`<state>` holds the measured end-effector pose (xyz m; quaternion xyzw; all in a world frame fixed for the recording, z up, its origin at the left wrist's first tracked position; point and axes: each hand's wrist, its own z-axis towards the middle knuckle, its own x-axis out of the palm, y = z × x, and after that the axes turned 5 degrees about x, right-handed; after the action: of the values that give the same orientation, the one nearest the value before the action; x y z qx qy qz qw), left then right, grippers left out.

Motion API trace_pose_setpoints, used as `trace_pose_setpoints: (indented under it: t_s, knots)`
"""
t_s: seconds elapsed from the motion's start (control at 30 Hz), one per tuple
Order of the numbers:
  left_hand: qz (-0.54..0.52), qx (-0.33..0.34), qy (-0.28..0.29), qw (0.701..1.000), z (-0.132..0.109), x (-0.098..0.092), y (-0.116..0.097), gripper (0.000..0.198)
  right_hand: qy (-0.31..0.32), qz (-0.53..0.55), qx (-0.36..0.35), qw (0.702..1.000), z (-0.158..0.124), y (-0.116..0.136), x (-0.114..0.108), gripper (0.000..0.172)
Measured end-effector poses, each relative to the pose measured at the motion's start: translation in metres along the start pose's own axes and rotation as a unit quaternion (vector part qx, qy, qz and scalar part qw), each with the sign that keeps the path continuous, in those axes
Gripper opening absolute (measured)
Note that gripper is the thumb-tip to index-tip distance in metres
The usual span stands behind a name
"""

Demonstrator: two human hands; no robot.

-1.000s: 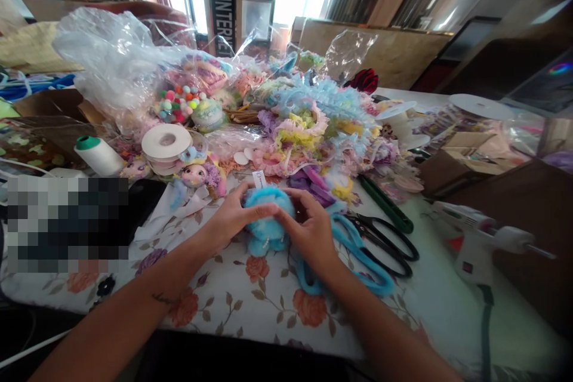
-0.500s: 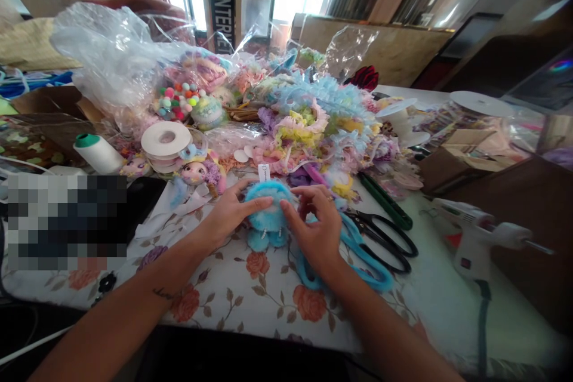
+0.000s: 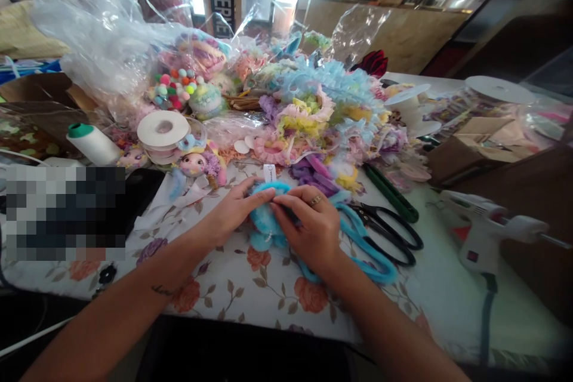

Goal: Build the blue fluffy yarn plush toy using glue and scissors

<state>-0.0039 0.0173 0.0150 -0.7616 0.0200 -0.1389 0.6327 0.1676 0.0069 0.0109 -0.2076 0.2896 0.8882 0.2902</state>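
A fluffy blue plush doll [image 3: 264, 224] with a white tag [image 3: 270, 172] at its top is held between my hands above the flowered tablecloth. My left hand [image 3: 237, 209] grips its left side, thumb laid across the front. From the right, my right hand [image 3: 308, 224] pinches at the doll's front with thumb and fingertips, covering much of it. Whether those fingertips hold a separate small piece is hidden. Beside my right wrist lies a looped length of blue fuzzy pipe cleaner [image 3: 371, 262], partly under the black-handled scissors [image 3: 398, 236].
A white glue gun [image 3: 478, 227] stands at right, near a cardboard box [image 3: 465, 149] and a green cutter [image 3: 394, 194]. Behind is a heap of pastel ruffled trims [image 3: 313, 83]. Left are a ribbon spool [image 3: 163, 130], a thread cone [image 3: 92, 142] and a black phone [image 3: 143, 191].
My right hand has moved left across the doll's front, its fingertips now meeting near my left thumb. The doll has turned slightly. The view has shifted a little.
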Motion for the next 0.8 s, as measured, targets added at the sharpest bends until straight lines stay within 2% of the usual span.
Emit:
trace_pose_setpoints:
  t_s: [0.27, 0.5, 0.6, 0.8]
  knots:
    - [-0.023, -0.035, -0.009, 0.999, -0.0008, 0.0037, -0.0040, 0.055, 0.046, 0.020, 0.056, 0.997, 0.0008, -0.0001, -0.0011, 0.016]
    - [-0.038, -0.045, 0.037, 0.998, -0.0033, -0.0014, -0.0090, 0.058, 0.050, 0.065, 0.112, 0.990, 0.0018, -0.0005, -0.0033, 0.014]
    - [-0.033, -0.052, 0.030, 0.998, -0.0024, -0.0029, -0.0077, 0.060, 0.056, 0.093, 0.134, 0.985, 0.0019, -0.0012, -0.0039, 0.014]
    - [-0.036, -0.055, 0.000, 0.998, 0.0002, -0.0016, -0.0039, 0.050, 0.046, 0.100, 0.129, 0.986, 0.0002, -0.0029, -0.0013, 0.011]
